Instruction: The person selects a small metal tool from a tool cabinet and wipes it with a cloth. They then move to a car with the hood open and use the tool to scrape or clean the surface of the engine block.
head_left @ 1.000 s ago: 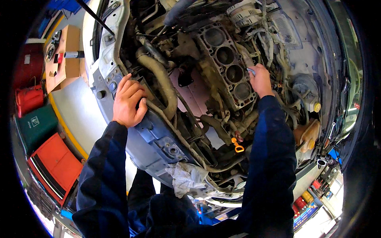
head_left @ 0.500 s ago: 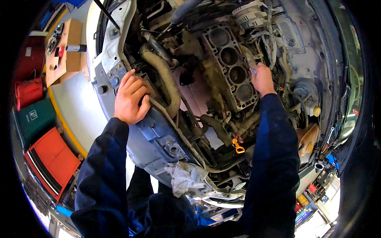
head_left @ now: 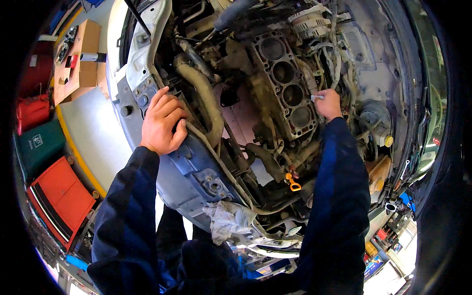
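My right hand (head_left: 329, 104) is closed on a small flat grey piece (head_left: 316, 98), whose exact kind I cannot make out. It sticks out from between thumb and fingers beside the right edge of the bare engine block (head_left: 288, 83), near the lower cylinder bores. Several round bores show in a row along the block's dirty top face. Over on the left, my left hand (head_left: 163, 122) lies open on the car's front panel (head_left: 189, 162), palm down and holding nothing.
An orange dipstick handle (head_left: 294, 186) stands below the block. A striped rag (head_left: 227, 219) lies on the front panel's near end. Hoses such as a thick tan one (head_left: 204, 88) run between panel and block. An alternator (head_left: 309, 23) sits at the far side.
My right hand has shifted slightly nearer to me along the block's edge, and more of the grey piece shows. My left hand stays on the panel.
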`<action>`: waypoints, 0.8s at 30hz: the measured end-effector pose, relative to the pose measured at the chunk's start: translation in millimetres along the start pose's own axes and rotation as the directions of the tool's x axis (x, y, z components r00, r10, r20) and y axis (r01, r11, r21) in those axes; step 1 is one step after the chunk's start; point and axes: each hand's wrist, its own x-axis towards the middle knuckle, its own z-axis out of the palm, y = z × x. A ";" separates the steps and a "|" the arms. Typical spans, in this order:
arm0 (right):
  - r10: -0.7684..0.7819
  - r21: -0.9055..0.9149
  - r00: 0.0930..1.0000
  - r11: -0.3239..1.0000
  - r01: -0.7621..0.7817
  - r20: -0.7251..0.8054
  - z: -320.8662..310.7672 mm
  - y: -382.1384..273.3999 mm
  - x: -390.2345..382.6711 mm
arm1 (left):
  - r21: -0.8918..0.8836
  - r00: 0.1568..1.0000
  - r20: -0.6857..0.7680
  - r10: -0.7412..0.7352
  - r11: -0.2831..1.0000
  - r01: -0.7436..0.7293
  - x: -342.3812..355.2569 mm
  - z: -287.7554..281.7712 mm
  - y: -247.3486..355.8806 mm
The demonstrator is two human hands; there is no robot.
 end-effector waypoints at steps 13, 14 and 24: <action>-0.096 0.039 0.989 0.994 0.101 -0.110 10.7 10.1 4.6 | 0.031 1.000 -0.015 0.024 0.999 -0.024 4.2 0.5 0.1; -0.113 0.036 0.988 0.992 0.118 -0.110 16.4 13.5 4.5 | 0.030 1.000 -0.011 0.023 0.999 -0.022 4.9 0.7 0.6; -0.155 -0.010 0.980 0.988 0.155 -0.124 9.7 0.5 5.2 | 0.046 0.999 -0.022 0.031 0.998 -0.030 3.8 1.2 -0.8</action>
